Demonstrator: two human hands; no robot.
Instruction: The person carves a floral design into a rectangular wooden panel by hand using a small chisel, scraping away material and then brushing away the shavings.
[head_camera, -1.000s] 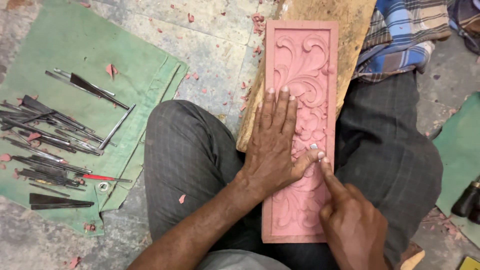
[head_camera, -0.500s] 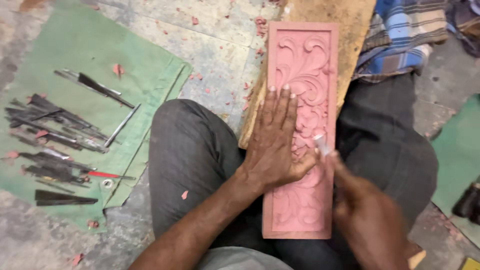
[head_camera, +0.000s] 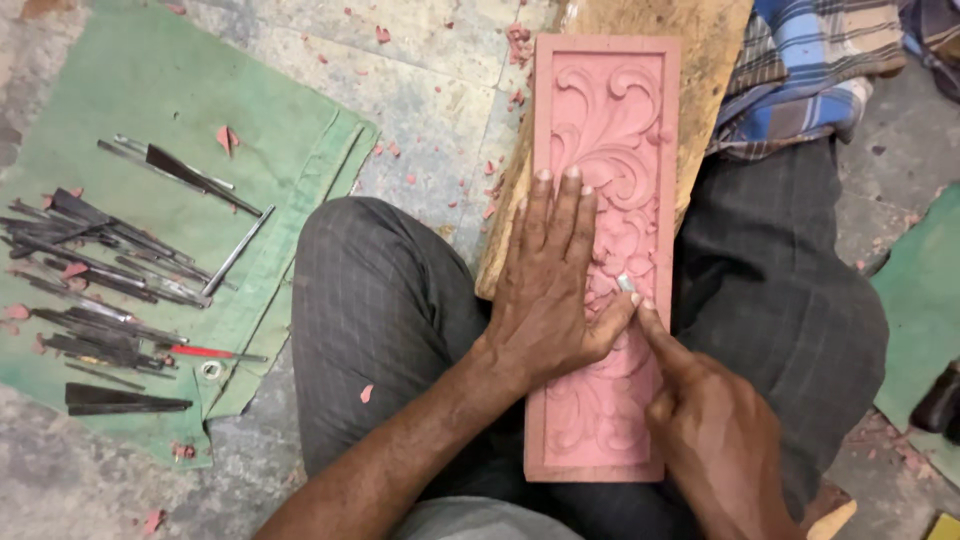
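A long pink panel (head_camera: 610, 110) carved with leafy scrolls lies across my lap, its far end on a wooden board (head_camera: 715, 40). My left hand (head_camera: 550, 290) lies flat on the panel's middle, fingers straight and pointing away, thumb spread to the right. My right hand (head_camera: 715, 430) comes in from the lower right, closed around a small carving tool. The tool's pale tip (head_camera: 626, 283) shows at my forefinger, touching the carving just beside the left thumb. Most of the tool is hidden in the hand.
A green cloth (head_camera: 120, 120) on the stone floor at left carries several dark chisels and gravers (head_camera: 100, 290). Pink chips (head_camera: 515, 40) are scattered about the floor. A checked blue cloth (head_camera: 810, 70) lies at the upper right, and more green cloth (head_camera: 925, 290) at the right edge.
My right hand has shifted a little up and left with the tool tip, staying beside the left thumb. The left hand stays flat on the panel.
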